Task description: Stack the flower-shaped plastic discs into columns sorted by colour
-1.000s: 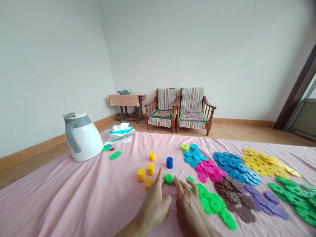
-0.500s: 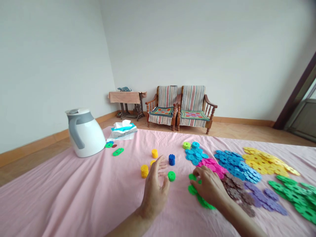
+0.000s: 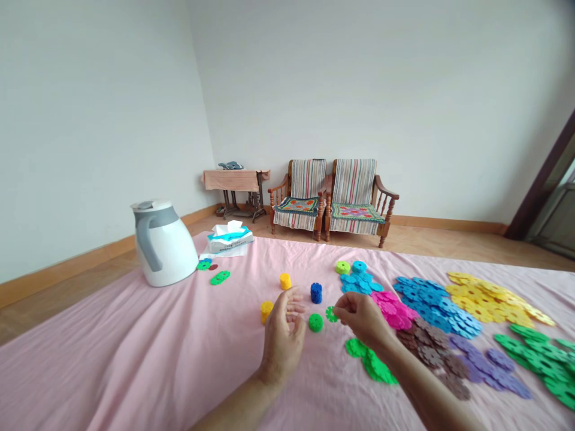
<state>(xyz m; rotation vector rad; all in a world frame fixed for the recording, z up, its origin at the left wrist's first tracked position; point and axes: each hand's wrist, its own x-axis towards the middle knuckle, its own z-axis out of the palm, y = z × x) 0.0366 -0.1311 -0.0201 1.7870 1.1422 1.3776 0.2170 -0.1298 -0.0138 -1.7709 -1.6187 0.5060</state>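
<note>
On the pink cloth (image 3: 135, 359), right hand (image 3: 362, 317) pinches a green disc (image 3: 331, 313) beside a green stack (image 3: 315, 322); left hand (image 3: 283, 335) loosely open.

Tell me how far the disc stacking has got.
Done: yellow stacks, a blue stack and a green stack stand on the cloth. In hand: the right hand pinches a green disc beside the green stack; the left hand hovers open by it. Left: green pile, pink pile, blue pile and yellow pile lie loose.
</note>
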